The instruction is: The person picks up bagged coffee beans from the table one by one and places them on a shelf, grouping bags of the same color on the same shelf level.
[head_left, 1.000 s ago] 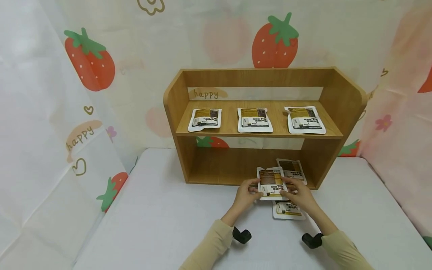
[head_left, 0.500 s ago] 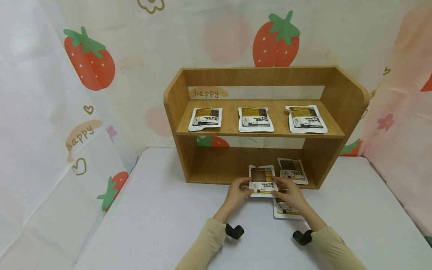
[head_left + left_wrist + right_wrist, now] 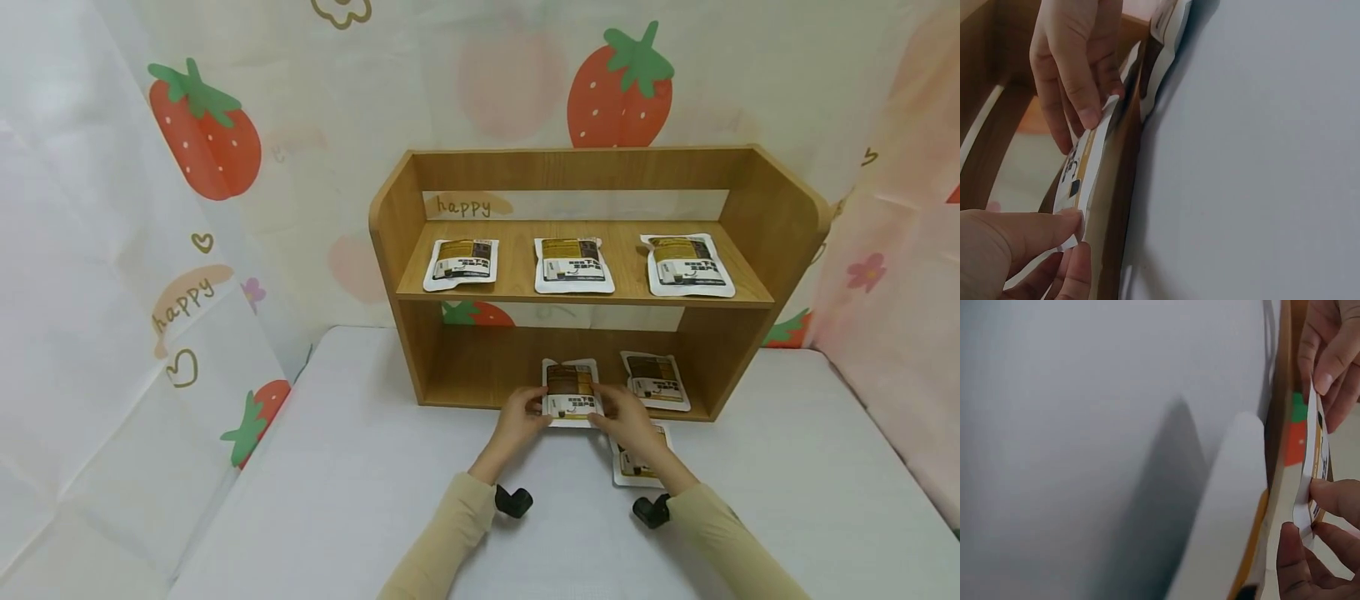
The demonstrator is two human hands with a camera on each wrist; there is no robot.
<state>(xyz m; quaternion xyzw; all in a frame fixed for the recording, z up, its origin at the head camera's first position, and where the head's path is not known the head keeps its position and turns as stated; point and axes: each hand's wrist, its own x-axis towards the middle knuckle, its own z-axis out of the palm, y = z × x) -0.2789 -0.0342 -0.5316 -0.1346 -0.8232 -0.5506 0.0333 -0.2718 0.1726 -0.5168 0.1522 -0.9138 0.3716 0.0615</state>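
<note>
Both hands hold one flat white pouch [image 3: 572, 392] with a brown and gold label, at the front edge of the lower shelf. My left hand [image 3: 519, 419] pinches its left edge between thumb and fingers. On the opposite edge my right hand [image 3: 628, 421] pinches in the same way. In the left wrist view the pouch [image 3: 1088, 164] spans the gap between the two hands, close over the shelf edge. Another such pouch [image 3: 656, 380] lies on the lower shelf at the right. A third pouch [image 3: 633, 471] lies on the table, partly hidden under my right forearm.
The wooden two-tier shelf [image 3: 525, 299] stands at the back of the white table [image 3: 360, 500]. On its upper tier lie a left pouch [image 3: 461, 264], a middle pouch [image 3: 573, 266] and a right pouch [image 3: 688, 265]. A strawberry-print cloth [image 3: 315, 167] hangs behind.
Both hands have carried the pouch left and slightly forward, away from in front of the right-hand shelf pouch. More of that pouch now shows. The pouches on the upper tier have stayed put.
</note>
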